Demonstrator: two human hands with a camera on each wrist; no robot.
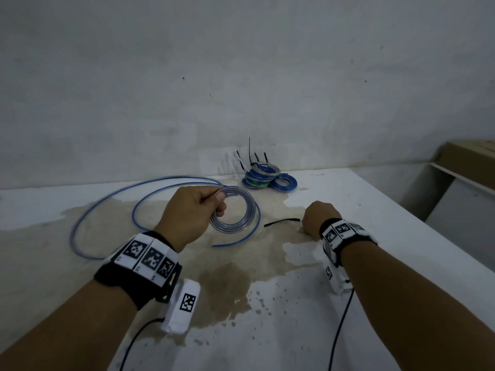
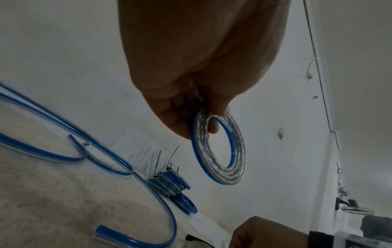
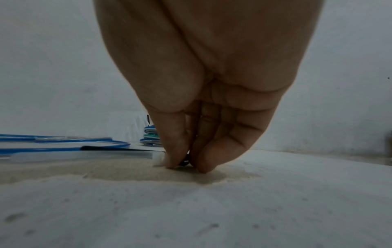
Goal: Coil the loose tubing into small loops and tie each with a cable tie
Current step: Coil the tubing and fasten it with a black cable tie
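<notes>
A wound coil of clear tubing (image 1: pixel 232 208) is held off the tabletop (image 1: pixel 348 303) in the left hand (image 1: pixel 191 210), thumb and fingers closed round the upper left of the ring. A black cable tie (image 1: pixel 281 222) lies flat on the tabletop to the right of the coil, its long axis running left to right, its right end under the right hand (image 1: pixel 317 218), clearly the nearer hand. The right grip is nearly closed: fingertips (image 3: pixel 176 161) are pressed to the surface, pinching the tie's end. Loose blue tubing (image 1: pixel 107 202) is spread behind and below the coil. Tied coils (image 1: pixel 263 176) are stacked by the wall.
</notes>
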